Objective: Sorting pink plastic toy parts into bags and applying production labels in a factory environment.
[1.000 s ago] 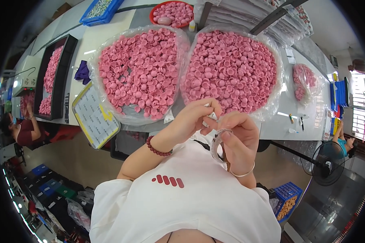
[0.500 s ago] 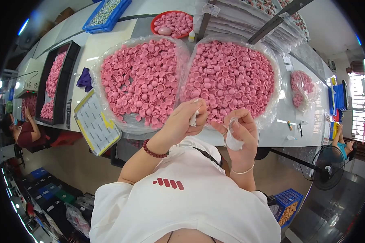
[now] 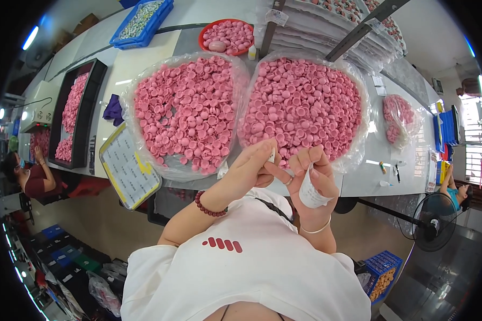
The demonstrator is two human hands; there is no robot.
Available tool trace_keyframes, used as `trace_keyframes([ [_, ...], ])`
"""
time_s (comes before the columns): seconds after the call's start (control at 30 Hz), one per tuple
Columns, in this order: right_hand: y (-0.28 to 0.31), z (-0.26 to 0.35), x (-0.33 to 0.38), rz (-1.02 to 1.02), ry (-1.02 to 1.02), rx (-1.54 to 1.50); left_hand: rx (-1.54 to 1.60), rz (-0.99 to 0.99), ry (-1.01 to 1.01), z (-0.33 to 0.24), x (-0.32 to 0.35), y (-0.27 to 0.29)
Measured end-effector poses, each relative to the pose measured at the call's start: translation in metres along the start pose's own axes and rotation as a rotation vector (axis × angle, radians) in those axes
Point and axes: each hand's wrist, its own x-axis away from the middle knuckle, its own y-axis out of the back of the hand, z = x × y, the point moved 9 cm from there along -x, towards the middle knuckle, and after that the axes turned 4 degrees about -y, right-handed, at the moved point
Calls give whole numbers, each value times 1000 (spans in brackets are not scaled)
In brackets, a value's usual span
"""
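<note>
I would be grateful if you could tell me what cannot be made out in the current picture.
- Head view: most of the white scrap in the left hand, covered by its fingers.
- Head view: part of the white strip at the right hand, hidden by the fingers.
- Head view: whatever lies under the top pink pieces, which cover it.
- Head view: the blue tray's contents, too small to identify.

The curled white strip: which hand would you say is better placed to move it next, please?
Right hand, probably: it holds the strip, while the left hand sits farther off.
</note>
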Motion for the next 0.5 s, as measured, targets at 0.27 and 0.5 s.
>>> trace_keyframes([
  [0.27, 1, 2, 5, -20, 22, -33, -115, -11, -63, -7, 1, -3],
  [0.5, -7, 7, 9, -22, 58, 3, -251, -67, -125, -10, 3, -3],
])
